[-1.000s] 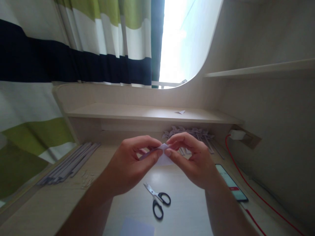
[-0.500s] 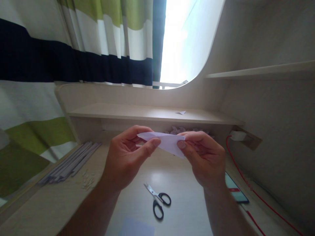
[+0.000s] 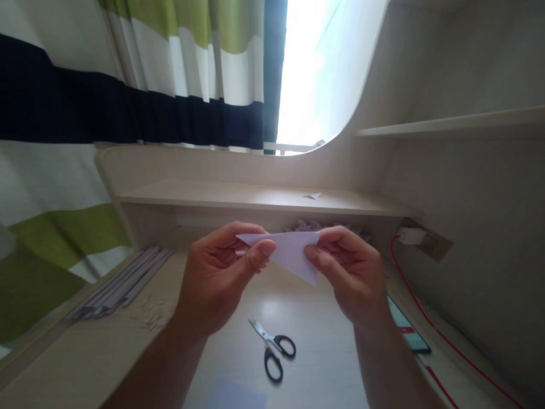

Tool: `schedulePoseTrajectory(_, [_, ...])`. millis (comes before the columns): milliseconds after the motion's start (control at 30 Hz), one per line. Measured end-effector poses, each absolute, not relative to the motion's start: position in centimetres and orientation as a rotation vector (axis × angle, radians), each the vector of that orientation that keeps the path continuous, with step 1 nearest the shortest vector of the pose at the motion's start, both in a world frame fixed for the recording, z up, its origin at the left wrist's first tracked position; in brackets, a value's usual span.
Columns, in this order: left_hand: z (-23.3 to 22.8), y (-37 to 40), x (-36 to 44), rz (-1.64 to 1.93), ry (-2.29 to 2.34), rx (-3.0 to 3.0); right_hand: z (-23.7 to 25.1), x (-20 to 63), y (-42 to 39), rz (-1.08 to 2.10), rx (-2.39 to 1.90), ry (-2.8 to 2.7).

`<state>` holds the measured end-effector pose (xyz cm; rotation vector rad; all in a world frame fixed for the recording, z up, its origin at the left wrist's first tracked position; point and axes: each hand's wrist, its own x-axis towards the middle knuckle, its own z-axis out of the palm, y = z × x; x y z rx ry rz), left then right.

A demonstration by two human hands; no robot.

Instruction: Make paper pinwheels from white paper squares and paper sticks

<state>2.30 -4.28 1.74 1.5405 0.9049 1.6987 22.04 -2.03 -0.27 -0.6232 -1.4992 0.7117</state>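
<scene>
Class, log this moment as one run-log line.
left hand: pinches folded paper | right hand: pinches its other end | paper: held above desk | scissors: on desk, untouched

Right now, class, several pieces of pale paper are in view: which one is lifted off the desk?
The folded triangle of paper, pinched between the left hand and right hand. The flat sheet lies on the desk; the small scrap sits on the shelf.

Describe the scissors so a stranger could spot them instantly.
Start at the pale wooden desk under the striped curtain. Below the two hands folding a white paper triangle lie the scissors, flat on the desk. Their black looped handles and silver blades are unlike anything nearby.
</scene>
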Motion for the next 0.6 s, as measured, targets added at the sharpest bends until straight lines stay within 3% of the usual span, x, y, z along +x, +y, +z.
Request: schedulePoseTrajectory(600, [1.06,-3.96,2.66,1.701,0.771,1.623,0.27,21.96,-2.59,0.825,-0.630,-1.525])
